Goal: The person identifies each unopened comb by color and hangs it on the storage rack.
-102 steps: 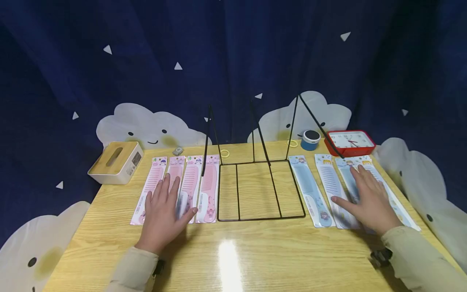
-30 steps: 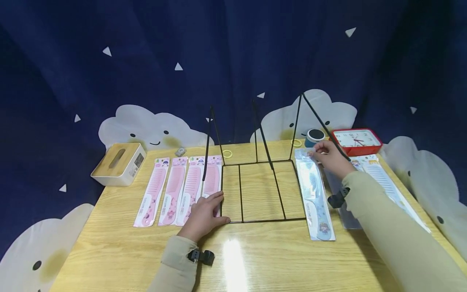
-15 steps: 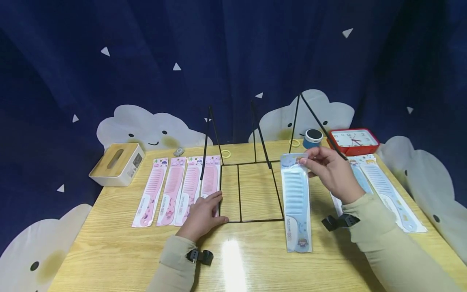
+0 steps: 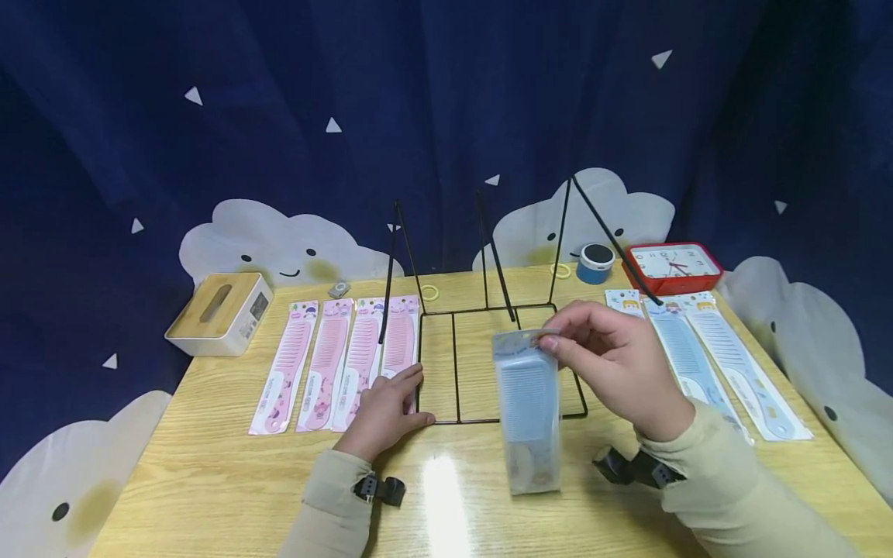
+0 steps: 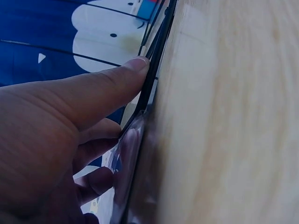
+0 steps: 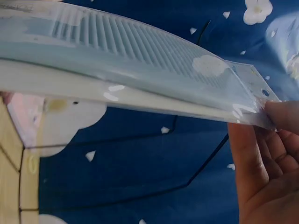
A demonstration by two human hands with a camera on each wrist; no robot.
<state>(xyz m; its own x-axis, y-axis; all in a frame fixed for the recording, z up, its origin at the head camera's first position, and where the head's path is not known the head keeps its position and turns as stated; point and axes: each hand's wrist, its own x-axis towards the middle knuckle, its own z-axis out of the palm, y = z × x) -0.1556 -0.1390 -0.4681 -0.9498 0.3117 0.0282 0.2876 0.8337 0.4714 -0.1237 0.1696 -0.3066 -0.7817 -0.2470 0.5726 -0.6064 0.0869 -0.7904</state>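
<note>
My right hand (image 4: 621, 368) pinches the top corner of a packaged blue comb (image 4: 529, 411) between thumb and fingers. The pack hangs over the front right part of a black wire rack (image 4: 456, 368), its lower end toward me. In the right wrist view, the comb (image 6: 121, 56) shows ridged teeth under clear plastic. My left hand (image 4: 384, 415) holds the rack's front left corner; in the left wrist view its thumb (image 5: 135, 65) lies against the black wire. Several packaged pink combs (image 4: 282, 380) lie left of the rack, and three blue ones (image 4: 680, 349) lie to the right.
Long wire prongs (image 4: 607, 213) rise from the rack, the right one slanting out over the blue combs. At the back stand a red clock (image 4: 673, 267) and a blue speaker (image 4: 595, 267). A tissue box (image 4: 219, 314) sits far left, and a yellow ring (image 4: 429, 293) lies behind the rack.
Both hands rested over the combs at first. The left moved to the rack corner and stayed. The right picked up the nearest blue comb and brought it left, toward me.
</note>
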